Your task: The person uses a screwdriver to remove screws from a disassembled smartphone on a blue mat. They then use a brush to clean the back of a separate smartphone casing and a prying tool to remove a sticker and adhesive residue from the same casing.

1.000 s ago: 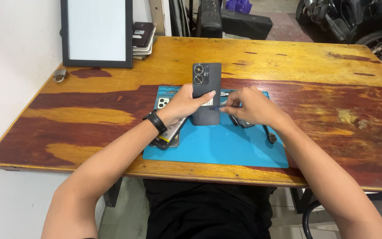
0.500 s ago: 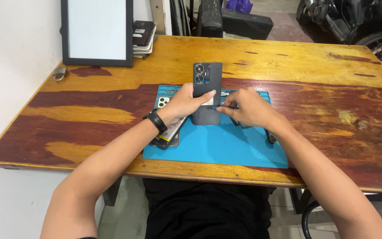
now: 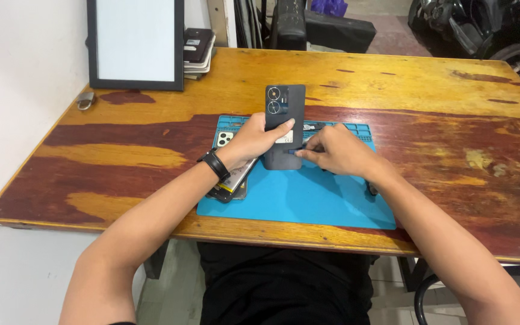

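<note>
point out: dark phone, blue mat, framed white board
dark phone [image 3: 284, 105], head view, on its back cover just below the camera rings.
blue mat [image 3: 302, 198], head view, on a bare stretch near its front edge.
framed white board [image 3: 135, 39], head view, on the middle of its white panel.

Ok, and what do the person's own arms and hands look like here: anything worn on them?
Both arms are bare from the upper arm down, with no sleeves in view. The left hand has a black band, like a watch or bracelet, round its wrist. The right hand wears nothing that shows: no glove, ring or band. No gloves on either hand. Dark clothing shows below the table edge.
</note>
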